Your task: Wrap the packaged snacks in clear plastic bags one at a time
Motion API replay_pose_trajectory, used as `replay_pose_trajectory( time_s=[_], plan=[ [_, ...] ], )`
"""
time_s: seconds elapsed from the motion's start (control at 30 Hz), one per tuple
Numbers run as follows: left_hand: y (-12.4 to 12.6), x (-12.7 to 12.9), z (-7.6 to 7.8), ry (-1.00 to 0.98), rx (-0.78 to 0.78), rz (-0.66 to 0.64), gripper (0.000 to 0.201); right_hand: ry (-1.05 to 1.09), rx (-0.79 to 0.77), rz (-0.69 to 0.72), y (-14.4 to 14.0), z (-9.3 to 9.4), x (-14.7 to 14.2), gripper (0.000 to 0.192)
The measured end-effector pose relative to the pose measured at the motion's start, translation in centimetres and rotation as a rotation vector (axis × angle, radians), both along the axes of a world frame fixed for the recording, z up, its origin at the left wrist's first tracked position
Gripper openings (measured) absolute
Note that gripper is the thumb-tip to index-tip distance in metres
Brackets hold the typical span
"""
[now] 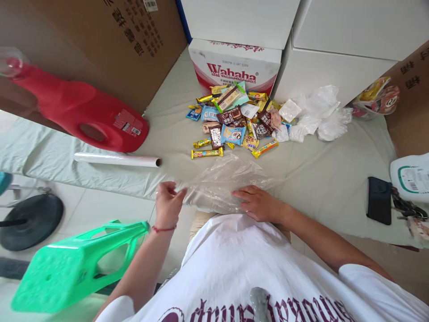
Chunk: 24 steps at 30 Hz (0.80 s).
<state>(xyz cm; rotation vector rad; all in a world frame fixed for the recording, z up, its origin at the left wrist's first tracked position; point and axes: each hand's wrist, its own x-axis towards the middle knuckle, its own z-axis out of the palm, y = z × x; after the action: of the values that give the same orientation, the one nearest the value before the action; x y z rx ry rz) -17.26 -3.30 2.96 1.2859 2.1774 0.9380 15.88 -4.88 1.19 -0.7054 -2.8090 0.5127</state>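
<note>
Head view, and from where I stand the person's two hands are busy at the near edge of the cloth-covered counter (321, 179). Between them, in front of the white shirt, lies a piece of clear plastic (214, 183); whether it is a bag or a sheet I can't tell. The left hand (166, 203) pinches its left edge between thumb and fingers, while the right hand (259, 203) rests palm down on its right side, fingers loosely stretched out and not closed on anything.

Just beyond the plastic sits a heap of wrapped snacks (233, 134), against the Wahaha carton (234, 67) at the far side. To the heap's right are crumpled see-through bundles (318, 116). Over on the left a pale roll (117, 159) lies near a red jug (80, 105). A black phone (378, 201) lies far to the right, and a green stool (67, 268) is down at the near left.
</note>
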Motion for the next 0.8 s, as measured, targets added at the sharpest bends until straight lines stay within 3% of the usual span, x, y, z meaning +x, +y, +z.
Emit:
replay_pose_trajectory(
  time_s=[0.07,0.1,0.17,0.23,0.3,0.4,0.5,0.63,0.8],
  plan=[
    [-2.2,0.5,2.4,0.221,0.212,-0.038,0.025,-0.009,-0.060,0.058,0.7,0.3,0.3,0.015],
    [-2.8,1.4,3.5,0.276,0.320,-0.132,0.020,-0.012,-0.083,0.082,1.0,0.3,0.4,0.016],
    [-2.9,4.3,4.9,0.258,0.435,-0.513,0.018,-0.015,-0.111,0.118,1.6,0.5,0.5,0.018],
    [-1.4,7.7,4.4,0.233,0.350,-0.875,0.023,-0.023,-0.117,0.134,1.9,0.6,0.6,0.019],
    [1.4,10.5,2.2,0.339,0.220,-0.980,0.024,-0.045,-0.101,0.136,2.1,0.7,1.0,0.019],
    [5.7,12.4,-1.9,0.449,0.057,-0.816,0.027,-0.074,-0.054,0.074,1.9,0.9,2.8,0.017],
    [7.9,12.6,-4.2,0.458,0.059,-0.686,0.030,-0.053,-0.011,-0.060,0.8,0.9,5.6,0.026],
    [7.6,12.7,-4.5,0.511,0.060,-0.615,0.033,-0.036,-0.007,-0.174,-1.8,1.2,8.8,0.031],
    [6.3,13.0,-4.5,0.547,0.071,-0.700,0.046,-0.059,-0.236,-0.270,-3.6,3.7,10.4,0.025]
  ],
)
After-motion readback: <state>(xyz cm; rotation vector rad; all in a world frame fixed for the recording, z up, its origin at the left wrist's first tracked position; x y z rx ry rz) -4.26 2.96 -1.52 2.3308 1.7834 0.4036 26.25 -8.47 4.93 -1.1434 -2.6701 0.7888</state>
